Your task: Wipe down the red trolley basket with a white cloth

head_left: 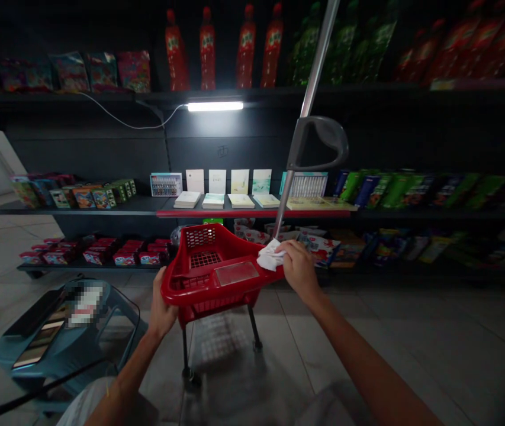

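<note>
A red plastic shopping basket (199, 275) on small wheels stands tilted in front of me on the tiled floor. My left hand (162, 307) grips its near left rim. My right hand (298, 267) is closed on a crumpled white cloth (270, 256) and presses it against the basket's right rim, at the foot of the metal pull pole (306, 112). The pole rises up and right and carries a grey loop handle (321, 142).
Dark store shelves (252, 210) run across the back, holding notebooks, boxed goods and bottles, under a lit tube lamp (215, 106). A teal plastic stool (63, 343) with a phone and cable on it stands at the lower left. Grey floor tiles lie to the right.
</note>
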`<action>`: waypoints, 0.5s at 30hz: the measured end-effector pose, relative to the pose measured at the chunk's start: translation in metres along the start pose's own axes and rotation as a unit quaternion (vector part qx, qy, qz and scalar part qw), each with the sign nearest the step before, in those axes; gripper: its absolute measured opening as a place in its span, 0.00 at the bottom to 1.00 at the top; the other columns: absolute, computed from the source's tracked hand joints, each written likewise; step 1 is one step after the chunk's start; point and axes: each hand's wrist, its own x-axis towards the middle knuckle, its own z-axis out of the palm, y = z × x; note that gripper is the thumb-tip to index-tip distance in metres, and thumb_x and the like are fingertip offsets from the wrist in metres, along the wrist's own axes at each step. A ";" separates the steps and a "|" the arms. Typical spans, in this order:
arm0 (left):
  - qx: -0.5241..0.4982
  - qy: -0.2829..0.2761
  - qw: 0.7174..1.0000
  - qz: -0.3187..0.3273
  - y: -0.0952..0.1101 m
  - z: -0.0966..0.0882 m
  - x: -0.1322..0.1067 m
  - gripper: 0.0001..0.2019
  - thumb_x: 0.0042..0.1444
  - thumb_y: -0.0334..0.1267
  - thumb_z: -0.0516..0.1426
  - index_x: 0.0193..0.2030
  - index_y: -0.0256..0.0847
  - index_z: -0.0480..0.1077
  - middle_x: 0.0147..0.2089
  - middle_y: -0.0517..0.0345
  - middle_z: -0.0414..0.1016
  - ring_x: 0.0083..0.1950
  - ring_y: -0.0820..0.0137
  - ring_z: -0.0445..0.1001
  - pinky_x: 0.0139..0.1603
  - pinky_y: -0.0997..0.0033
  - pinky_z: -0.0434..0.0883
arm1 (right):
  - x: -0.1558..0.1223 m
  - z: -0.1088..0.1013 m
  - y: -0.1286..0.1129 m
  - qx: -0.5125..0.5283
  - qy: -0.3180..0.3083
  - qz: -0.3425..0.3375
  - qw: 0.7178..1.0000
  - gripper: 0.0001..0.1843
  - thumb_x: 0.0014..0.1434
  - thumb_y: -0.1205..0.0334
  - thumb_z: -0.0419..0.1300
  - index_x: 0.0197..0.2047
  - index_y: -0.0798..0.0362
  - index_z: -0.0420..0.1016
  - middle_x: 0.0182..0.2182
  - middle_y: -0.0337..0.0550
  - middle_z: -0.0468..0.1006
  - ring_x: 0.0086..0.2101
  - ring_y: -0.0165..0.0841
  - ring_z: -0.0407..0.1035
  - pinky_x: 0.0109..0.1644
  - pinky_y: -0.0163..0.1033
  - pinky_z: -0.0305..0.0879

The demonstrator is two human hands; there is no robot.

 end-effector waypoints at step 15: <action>0.267 -0.140 0.948 0.099 0.154 0.006 0.037 0.24 0.65 0.47 0.54 0.66 0.41 0.68 0.67 0.42 0.69 0.68 0.50 0.67 0.69 0.47 0.63 | -0.039 0.022 -0.052 -0.016 0.067 0.017 0.997 0.14 0.69 0.64 0.48 0.48 0.51 0.74 0.51 0.53 0.72 0.52 0.45 0.65 0.60 0.53 0.62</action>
